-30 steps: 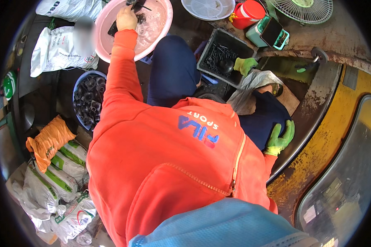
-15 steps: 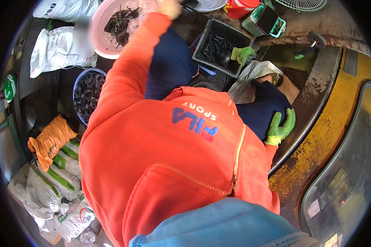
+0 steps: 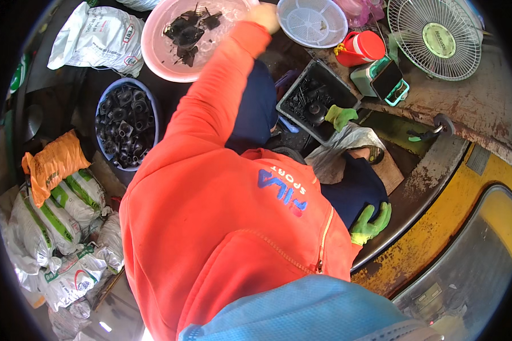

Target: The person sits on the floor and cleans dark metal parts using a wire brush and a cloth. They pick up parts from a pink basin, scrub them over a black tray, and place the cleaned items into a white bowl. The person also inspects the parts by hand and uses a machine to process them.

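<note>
My bare left hand [image 3: 265, 17] reaches far forward and looks closed at the right rim of a pink basin [image 3: 151, 55]; its fingertips are partly hidden. Inside the basin, black thin pieces [image 3: 188, 35] lie on something clear and glistening, water or plastic film. My right hand [image 3: 372, 224], in a green glove, rests on my bent right knee with fingers spread, holding nothing. A second green glove [image 3: 341, 117] lies over the edge of a dark grey crate [image 3: 322, 138], which contains small black parts and a rounded black piece.
A blue basin [image 3: 156, 122] full of black moulded parts stands on the left, near a white sack [image 3: 99, 40]. An orange bag [image 3: 57, 165] tops several filled bags. Farther off are a mesh basket [image 3: 310, 23], red container [image 3: 365, 48] and fan [image 3: 435, 40]. A yellow machine edge [image 3: 392, 264] flanks my right.
The whole view has turned, bringing the fan and mesh basket further into sight. My left hand stays by the pink basin's rim; my right hand stays on the knee.
</note>
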The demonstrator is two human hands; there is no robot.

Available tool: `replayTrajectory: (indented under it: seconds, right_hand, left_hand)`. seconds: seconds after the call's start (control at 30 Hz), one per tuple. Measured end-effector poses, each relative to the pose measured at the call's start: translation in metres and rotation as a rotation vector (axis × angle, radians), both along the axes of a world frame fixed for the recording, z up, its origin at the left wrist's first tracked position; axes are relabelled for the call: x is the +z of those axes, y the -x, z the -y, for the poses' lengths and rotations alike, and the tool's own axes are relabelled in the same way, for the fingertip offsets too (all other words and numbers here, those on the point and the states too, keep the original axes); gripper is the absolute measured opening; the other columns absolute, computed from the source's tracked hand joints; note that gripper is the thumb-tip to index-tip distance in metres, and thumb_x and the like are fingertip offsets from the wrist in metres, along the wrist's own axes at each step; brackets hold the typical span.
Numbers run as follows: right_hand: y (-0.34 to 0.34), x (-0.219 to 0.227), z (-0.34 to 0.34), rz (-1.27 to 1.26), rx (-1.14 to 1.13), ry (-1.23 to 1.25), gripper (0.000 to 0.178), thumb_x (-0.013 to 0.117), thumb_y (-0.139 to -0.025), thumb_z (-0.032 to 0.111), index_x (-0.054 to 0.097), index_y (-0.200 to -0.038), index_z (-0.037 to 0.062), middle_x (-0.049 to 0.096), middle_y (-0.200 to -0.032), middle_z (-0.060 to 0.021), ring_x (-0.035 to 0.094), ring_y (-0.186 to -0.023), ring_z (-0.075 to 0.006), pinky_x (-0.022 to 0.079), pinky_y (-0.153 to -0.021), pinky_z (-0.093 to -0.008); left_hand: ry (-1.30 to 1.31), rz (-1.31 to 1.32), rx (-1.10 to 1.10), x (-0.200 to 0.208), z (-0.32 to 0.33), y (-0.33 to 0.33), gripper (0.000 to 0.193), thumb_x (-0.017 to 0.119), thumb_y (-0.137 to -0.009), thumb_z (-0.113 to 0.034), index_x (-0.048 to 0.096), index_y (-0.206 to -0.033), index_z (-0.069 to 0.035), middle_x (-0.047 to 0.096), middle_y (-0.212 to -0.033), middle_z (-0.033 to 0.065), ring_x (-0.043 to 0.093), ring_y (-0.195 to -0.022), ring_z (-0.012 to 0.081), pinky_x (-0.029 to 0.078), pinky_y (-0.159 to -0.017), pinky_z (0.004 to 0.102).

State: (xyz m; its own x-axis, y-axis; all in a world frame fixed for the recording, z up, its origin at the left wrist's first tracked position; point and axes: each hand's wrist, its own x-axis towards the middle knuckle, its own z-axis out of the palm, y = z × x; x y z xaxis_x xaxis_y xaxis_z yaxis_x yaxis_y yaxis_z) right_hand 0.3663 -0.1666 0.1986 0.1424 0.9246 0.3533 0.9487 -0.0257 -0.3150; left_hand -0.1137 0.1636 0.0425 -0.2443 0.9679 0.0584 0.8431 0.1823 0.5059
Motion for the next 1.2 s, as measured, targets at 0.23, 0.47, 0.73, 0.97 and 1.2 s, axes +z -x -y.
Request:
replayTrajectory:
  seconds: [0.23, 0.47, 0.73, 0.97, 1.2]
  right_hand:
    - [0.004, 0.006, -0.003, 0.06, -0.05, 0.079, 0.037, 0.061, -0.085, 0.014, 0.055, -0.116, -0.0046, 0.05, -0.126, -0.0241, 0.048, -0.116, -0.0379, 0.039, -0.1, -0.0465]
    - [0.004, 0.002, -0.009, 0.067, -0.03, 0.051, 0.036, 0.06, -0.083, 0.012, 0.055, -0.115, -0.0043, 0.05, -0.126, -0.0227, 0.048, -0.116, -0.0368, 0.039, -0.1, -0.0452]
    - [0.002, 0.001, -0.01, 0.051, -0.024, 0.057, 0.035, 0.059, -0.086, 0.016, 0.056, -0.116, -0.0035, 0.05, -0.127, -0.0229, 0.048, -0.117, -0.0368, 0.04, -0.1, -0.0459]
    - [0.0, -0.001, -0.006, 0.036, 0.014, -0.009, 0.036, 0.06, -0.087, 0.018, 0.056, -0.116, -0.0032, 0.051, -0.127, -0.0228, 0.049, -0.116, -0.0367, 0.04, -0.099, -0.0457]
    - [0.002, 0.001, -0.003, -0.009, 0.019, -0.026, 0.035, 0.062, -0.085, 0.012, 0.056, -0.116, -0.0027, 0.052, -0.126, -0.0217, 0.049, -0.116, -0.0355, 0.038, -0.1, -0.0441]
  left_hand:
    - [0.408, -0.434, 0.249, -0.111, -0.002, 0.155, 0.034, 0.041, -0.091, -0.018, 0.064, -0.113, -0.006, 0.06, -0.122, 0.0144, 0.057, -0.114, 0.0311, 0.044, -0.094, 0.044]
    - [0.551, -0.59, 0.22, -0.14, 0.003, 0.143, 0.031, 0.041, -0.094, -0.019, 0.066, -0.111, -0.013, 0.059, -0.122, 0.0085, 0.056, -0.115, 0.0239, 0.044, -0.092, 0.0437]
    - [0.496, -0.416, 0.201, -0.103, 0.011, 0.165, 0.031, 0.05, -0.09, -0.025, 0.066, -0.11, -0.007, 0.064, -0.112, 0.0168, 0.061, -0.106, 0.0302, 0.049, -0.088, 0.0403]
    - [0.031, 0.136, 0.466, -0.017, 0.045, 0.213, 0.041, 0.067, -0.078, -0.042, 0.07, -0.107, -0.014, 0.07, -0.09, 0.0142, 0.067, -0.088, 0.0299, 0.05, -0.08, 0.0377]
    - [0.094, -0.367, 0.359, -0.012, 0.07, 0.211, 0.035, 0.052, -0.086, -0.034, 0.068, -0.1, -0.006, 0.066, -0.101, 0.021, 0.063, -0.098, 0.0346, 0.049, -0.086, 0.0427]
